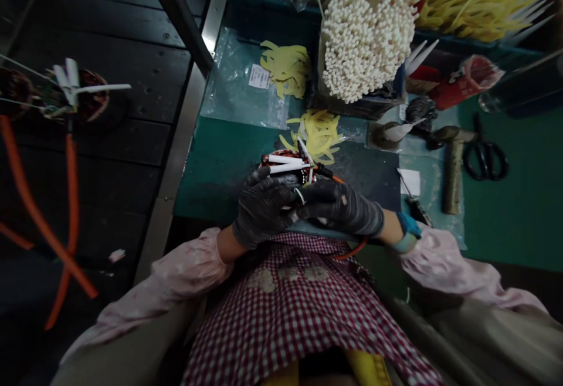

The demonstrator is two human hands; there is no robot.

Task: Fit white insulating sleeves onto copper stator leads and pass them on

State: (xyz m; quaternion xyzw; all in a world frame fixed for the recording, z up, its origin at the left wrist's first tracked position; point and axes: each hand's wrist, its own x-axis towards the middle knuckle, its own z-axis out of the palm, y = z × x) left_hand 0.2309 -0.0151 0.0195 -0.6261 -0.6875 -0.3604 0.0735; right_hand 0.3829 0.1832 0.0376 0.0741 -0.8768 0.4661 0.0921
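Your left hand (264, 207) is gripping the coil (285, 178) by the worktop's (215, 169) near edge; your right hand (341, 205) is resting bent beside a white cord (300, 195), though I cannot tell what it is pinching; you are likely working best by bracing the coil and keeping the two long tubes (287, 168) clear; one hammer (452, 178), one scissors (484, 160), one screwdriver (417, 210) are lying rightward; two more coils (99, 104) are sitting left.

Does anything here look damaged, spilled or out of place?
A few small things. The checked apron has pale patches across the lap, stained or worn; I can't tell which. The glove on the right hand shows a light spot, perhaps a hole or dirt. A pale scrap lies alone at left, like dropped litter.
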